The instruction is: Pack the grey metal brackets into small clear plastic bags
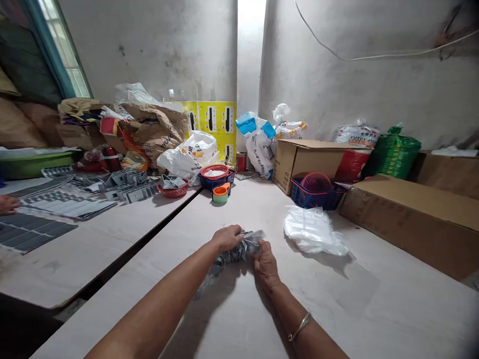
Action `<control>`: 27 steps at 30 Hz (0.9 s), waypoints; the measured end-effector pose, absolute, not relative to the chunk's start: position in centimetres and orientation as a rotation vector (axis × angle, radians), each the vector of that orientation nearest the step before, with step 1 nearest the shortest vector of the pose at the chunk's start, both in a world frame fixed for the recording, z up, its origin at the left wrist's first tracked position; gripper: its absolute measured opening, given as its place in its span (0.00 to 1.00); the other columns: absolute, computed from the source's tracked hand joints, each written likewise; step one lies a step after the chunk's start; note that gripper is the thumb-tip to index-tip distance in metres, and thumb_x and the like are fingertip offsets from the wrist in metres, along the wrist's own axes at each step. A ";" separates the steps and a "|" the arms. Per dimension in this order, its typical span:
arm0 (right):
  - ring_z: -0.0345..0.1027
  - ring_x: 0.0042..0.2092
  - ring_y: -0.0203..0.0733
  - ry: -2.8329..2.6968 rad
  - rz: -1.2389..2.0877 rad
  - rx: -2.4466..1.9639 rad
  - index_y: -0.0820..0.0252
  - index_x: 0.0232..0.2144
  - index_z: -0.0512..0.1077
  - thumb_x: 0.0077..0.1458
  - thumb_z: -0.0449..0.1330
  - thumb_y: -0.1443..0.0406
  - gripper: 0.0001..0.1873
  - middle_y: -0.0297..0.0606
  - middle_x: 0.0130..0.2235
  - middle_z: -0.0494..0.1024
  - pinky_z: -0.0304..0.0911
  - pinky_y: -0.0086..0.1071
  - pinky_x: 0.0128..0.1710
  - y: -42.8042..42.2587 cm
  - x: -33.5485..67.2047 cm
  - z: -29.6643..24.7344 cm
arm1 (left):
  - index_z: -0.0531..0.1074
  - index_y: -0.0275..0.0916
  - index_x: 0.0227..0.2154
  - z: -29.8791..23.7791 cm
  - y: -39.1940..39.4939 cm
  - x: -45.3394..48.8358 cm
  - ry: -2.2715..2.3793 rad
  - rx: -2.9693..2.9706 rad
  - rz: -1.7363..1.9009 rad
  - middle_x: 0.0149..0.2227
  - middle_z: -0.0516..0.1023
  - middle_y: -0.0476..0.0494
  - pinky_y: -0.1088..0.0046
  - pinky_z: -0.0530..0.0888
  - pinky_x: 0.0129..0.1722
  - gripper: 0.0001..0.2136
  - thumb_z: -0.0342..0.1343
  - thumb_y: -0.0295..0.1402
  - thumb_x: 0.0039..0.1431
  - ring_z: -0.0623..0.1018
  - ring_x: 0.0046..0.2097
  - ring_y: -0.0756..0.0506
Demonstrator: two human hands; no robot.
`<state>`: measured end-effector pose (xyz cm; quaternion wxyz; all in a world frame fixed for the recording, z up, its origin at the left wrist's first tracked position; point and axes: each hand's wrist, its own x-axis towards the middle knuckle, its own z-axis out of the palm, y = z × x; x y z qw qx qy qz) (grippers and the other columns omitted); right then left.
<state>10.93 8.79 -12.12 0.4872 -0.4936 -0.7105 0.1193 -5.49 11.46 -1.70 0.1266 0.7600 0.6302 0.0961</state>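
Observation:
My left hand point(226, 238) and my right hand point(266, 264) both grip a clear plastic bag point(251, 243) packed with a stack of dark grey pieces point(230, 256). The left hand presses on top of the bag's far end, and the right hand pinches its near side. The bag's loose end trails down onto the pale tabletop point(329, 304). A heap of folded clear plastic bags point(312, 230) lies to the right of my hands, not touching them.
A co-worker's hand point(9, 203) rests by grey printed sheets point(65, 205) on the left table. Tape rolls point(220, 195), a red bowl point(172, 189), baskets point(316, 196) and cardboard boxes point(407, 219) stand beyond my hands. A dark gap separates the tables.

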 end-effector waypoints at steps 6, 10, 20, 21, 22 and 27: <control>0.59 0.50 0.49 -2.192 0.459 -1.277 0.60 0.56 0.56 0.46 0.56 0.68 0.32 0.47 0.51 0.66 0.50 0.41 0.50 9.5 11.2 -10.5 | 0.66 0.45 0.45 -2.5 11.8 -5.3 1.875 2.236 0.240 0.49 0.72 0.44 0.67 0.67 0.45 0.17 0.43 0.45 0.57 0.71 0.48 0.41; 0.57 0.52 0.46 -2.182 0.544 -1.247 0.56 0.55 0.57 0.49 0.53 0.68 0.28 0.43 0.53 0.66 0.47 0.39 0.52 10.2 10.6 -10.4 | 0.66 0.43 0.44 -2.9 12.1 -4.8 1.928 2.232 0.222 0.49 0.71 0.42 0.67 0.67 0.45 0.18 0.43 0.46 0.56 0.72 0.48 0.41; 0.60 0.49 0.46 -1.906 0.806 -1.018 0.56 0.57 0.52 0.39 0.59 0.69 0.41 0.42 0.51 0.64 0.56 0.40 0.50 9.3 11.8 -11.0 | 0.63 0.44 0.49 -2.3 11.1 -4.4 2.036 2.170 0.225 0.48 0.72 0.41 0.66 0.67 0.45 0.22 0.45 0.48 0.54 0.72 0.48 0.40; 0.62 0.48 0.44 -1.836 0.867 -0.976 0.56 0.58 0.51 0.40 0.60 0.68 0.42 0.42 0.51 0.63 0.58 0.39 0.49 8.9 12.5 -11.2 | 0.62 0.43 0.50 -2.2 11.0 -4.4 2.042 2.158 0.229 0.48 0.72 0.41 0.66 0.67 0.45 0.23 0.45 0.48 0.54 0.72 0.49 0.40; 0.63 0.46 0.43 -1.760 0.924 -0.952 0.56 0.58 0.51 0.40 0.60 0.67 0.41 0.42 0.50 0.63 0.59 0.39 0.48 8.4 13.2 -11.4 | 0.61 0.42 0.52 -2.1 10.9 -4.4 2.050 2.145 0.235 0.49 0.72 0.40 0.65 0.66 0.46 0.25 0.46 0.49 0.53 0.71 0.50 0.39; 0.65 0.44 0.43 -1.441 1.174 -0.867 0.56 0.46 0.61 0.42 0.63 0.62 0.27 0.40 0.44 0.66 0.62 0.39 0.45 6.3 16.1 -11.9 | 0.55 0.40 0.57 -1.6 10.0 -2.8 2.155 2.192 0.407 0.56 0.63 0.35 0.51 0.59 0.52 0.28 0.48 0.45 0.54 0.62 0.57 0.34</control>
